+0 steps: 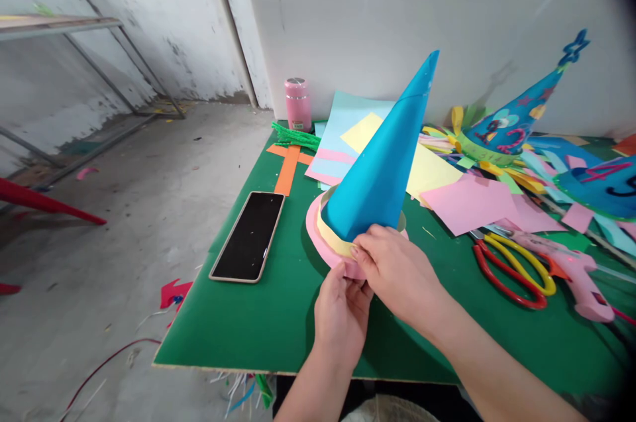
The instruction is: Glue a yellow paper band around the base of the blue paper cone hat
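A blue paper cone hat (380, 163) leans to the right above the green table, with a pale yellow paper band (334, 236) round its base and a pink paper brim (318, 243) below. My left hand (342, 316) is under the near edge, its thumb on top, pinching the brim. My right hand (397, 269) is closed at the front of the base, thumb and fingers on the yellow band where it meets the cone. Part of the band and brim is hidden behind the right hand and the cone.
On the green table (238, 329) lie a phone (248, 236), orange paper strips (287, 170), coloured paper sheets (467, 200), scissors (511, 273) and a pink glue gun (571, 269). A pink bottle (298, 105) stands behind. Decorated hats (517, 117) are at the right.
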Motion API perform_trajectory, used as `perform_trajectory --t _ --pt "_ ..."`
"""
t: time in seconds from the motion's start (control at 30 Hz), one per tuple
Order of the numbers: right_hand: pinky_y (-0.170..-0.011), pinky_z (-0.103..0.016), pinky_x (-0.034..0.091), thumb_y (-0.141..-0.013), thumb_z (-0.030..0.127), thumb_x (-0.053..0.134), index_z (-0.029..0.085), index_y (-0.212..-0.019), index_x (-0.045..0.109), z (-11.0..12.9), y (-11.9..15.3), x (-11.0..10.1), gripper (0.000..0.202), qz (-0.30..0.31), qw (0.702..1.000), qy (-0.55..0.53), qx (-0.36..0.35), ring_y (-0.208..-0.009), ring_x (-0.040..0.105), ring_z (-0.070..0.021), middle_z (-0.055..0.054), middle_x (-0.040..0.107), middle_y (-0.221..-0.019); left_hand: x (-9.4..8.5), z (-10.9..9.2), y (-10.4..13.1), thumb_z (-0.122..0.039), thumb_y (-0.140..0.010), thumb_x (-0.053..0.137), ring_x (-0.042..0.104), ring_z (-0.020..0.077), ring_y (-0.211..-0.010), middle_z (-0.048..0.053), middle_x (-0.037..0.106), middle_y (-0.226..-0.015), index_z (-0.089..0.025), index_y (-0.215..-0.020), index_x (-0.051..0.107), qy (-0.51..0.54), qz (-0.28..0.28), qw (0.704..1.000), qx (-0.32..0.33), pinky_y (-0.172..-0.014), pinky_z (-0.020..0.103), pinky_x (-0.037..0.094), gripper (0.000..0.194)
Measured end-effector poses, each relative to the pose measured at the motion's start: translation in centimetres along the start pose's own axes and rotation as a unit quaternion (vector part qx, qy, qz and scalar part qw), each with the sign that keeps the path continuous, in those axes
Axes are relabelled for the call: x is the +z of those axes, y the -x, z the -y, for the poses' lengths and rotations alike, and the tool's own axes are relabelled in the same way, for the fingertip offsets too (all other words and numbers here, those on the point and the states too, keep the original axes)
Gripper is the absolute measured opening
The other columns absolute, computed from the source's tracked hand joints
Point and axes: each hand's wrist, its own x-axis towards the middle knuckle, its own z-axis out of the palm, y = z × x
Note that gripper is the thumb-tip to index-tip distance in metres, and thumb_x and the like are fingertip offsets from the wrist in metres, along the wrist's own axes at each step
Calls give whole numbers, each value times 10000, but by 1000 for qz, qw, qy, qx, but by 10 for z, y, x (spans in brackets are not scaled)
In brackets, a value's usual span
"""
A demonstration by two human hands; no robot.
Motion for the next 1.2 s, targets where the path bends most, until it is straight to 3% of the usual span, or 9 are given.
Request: perform_trajectory --t 0.33,0.5,0.67,0.9,1.2 --pt "-599 -265 349 -851 216 404 209 -756 601 -3 3 -3 220 4 999 -27 -32 -776 513 -149 -12 583 -792 2 -5 0 -154 -778 479 591 109 -639 35 630 -669 -121 -671 609 -15 8 1000 -10 -635 221 488 173" --pt "-748 -254 404 -831 173 442 236 -1033 575 -34 7 -11 249 -28 992 -80 -96 -896 518 -129 13 621 -976 1 -5 -1 -208 -813 421 584 233 -956 104 651 -952 -123 -869 612 -10 72 997 -10 -852 405 442 217" --pt "-747 -269 402 -835 172 447 228 -906 617 -53 12 -11 192 -58 988 -84 -114 -838 509 -138 13 633 -913 2 -6 -1 -217 -819 419 536 282 -1052 120 629 -1038 -122 -1006 584 -1 87 996 -1 -918 472 379 266" --pt "-675 -250 398 -846 197 441 232 -878 624 -44 17 -2 189 -73 988 -112 -82 -795 518 -133 3 617 -812 1 -3 0 -203 -803 444 577 234 -978 116 648 -998 -118 -962 619 -9 101 995 -25 -939 434 369 251" --pt "-674 -251 377 -842 181 438 229 -878 623 -44 17 1 194 -70 988 -121 -68 -783 492 -141 3 596 -798 1 1 -1 -175 -807 473 580 211 -971 104 650 -1007 -125 -961 621 -58 100 993 3 -956 423 354 219"
